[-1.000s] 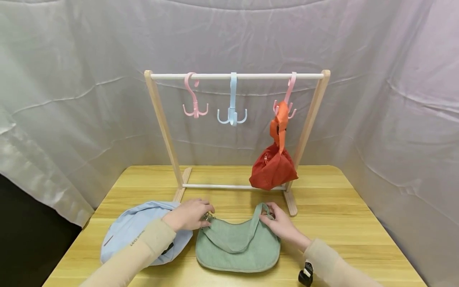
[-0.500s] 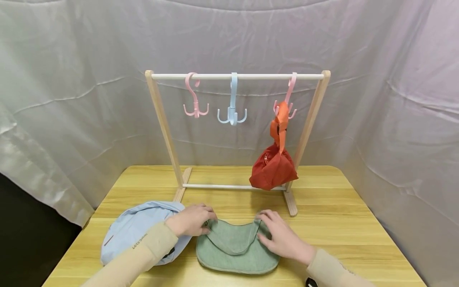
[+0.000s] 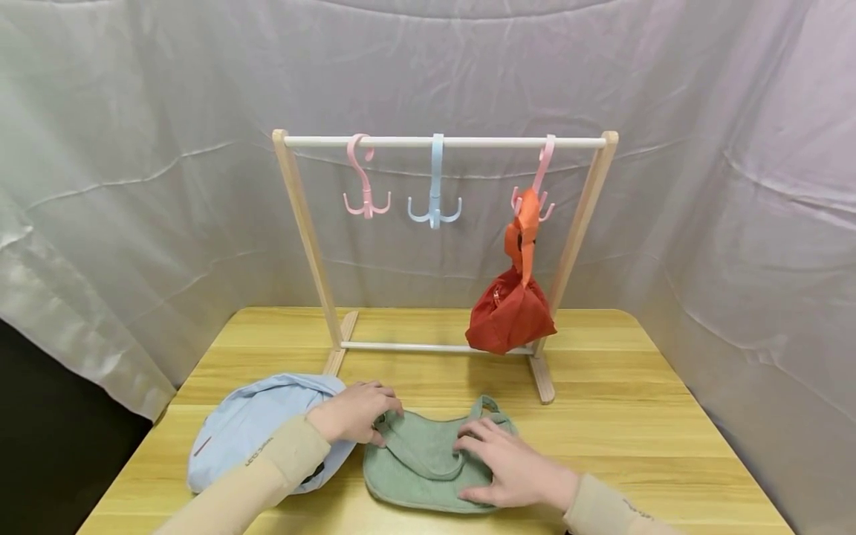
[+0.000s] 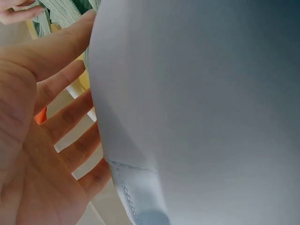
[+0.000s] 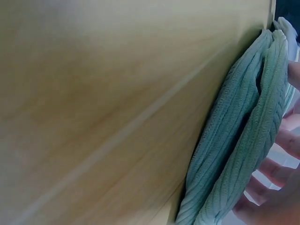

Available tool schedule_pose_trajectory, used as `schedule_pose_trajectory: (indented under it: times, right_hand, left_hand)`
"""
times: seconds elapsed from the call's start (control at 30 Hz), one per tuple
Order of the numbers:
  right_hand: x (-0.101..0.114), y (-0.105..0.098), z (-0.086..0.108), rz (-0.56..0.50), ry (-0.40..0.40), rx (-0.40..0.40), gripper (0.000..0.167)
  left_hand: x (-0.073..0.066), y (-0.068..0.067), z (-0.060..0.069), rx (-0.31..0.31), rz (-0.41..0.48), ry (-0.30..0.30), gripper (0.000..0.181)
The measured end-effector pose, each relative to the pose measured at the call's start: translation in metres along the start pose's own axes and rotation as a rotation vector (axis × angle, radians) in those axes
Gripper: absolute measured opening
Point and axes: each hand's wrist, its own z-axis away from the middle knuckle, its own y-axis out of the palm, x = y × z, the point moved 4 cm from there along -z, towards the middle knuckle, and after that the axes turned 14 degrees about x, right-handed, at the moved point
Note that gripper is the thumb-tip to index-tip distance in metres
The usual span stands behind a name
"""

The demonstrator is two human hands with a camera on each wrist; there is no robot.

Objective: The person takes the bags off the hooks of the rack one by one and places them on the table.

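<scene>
One bag is hung so far, it is judged: the slouchy red fabric bag (image 3: 511, 316), right of the frame's centre, is suspended by its orange strap (image 3: 527, 223) from the right-hand pink plastic hook (image 3: 545, 165). No bag is carried by the left-hand pink plastic hook (image 3: 365, 186) or the light blue plastic hook (image 3: 435, 178) at upper centre. Two bags appear left to hang. The sage-green corduroy shoulder bag (image 3: 431, 440) is laid flat at lower centre on the yellow wooden table (image 3: 635, 416); the pale blue fabric bag (image 3: 261, 423) is set at lower left. The green bag's right part is covered by the right hand (image 3: 511, 464), its fingers spread wide. The left hand (image 3: 354, 413) is placed at its upper left end; whether anything is pinched cannot be told.
</scene>
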Motion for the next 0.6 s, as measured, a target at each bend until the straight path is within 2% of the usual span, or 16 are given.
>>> schedule_pose_trajectory:
  times: [0.4, 0.6]
  right_hand:
    - [0.021, 0.001, -0.010, 0.169, -0.070, 0.029, 0.051]
    - [0.029, 0.002, -0.014, 0.183, -0.080, 0.068, 0.051]
  left_hand:
    - [0.003, 0.002, 0.005, -0.002, 0.005, -0.012, 0.044]
    - [0.004, 0.005, 0.005, 0.017, 0.029, -0.029, 0.043]
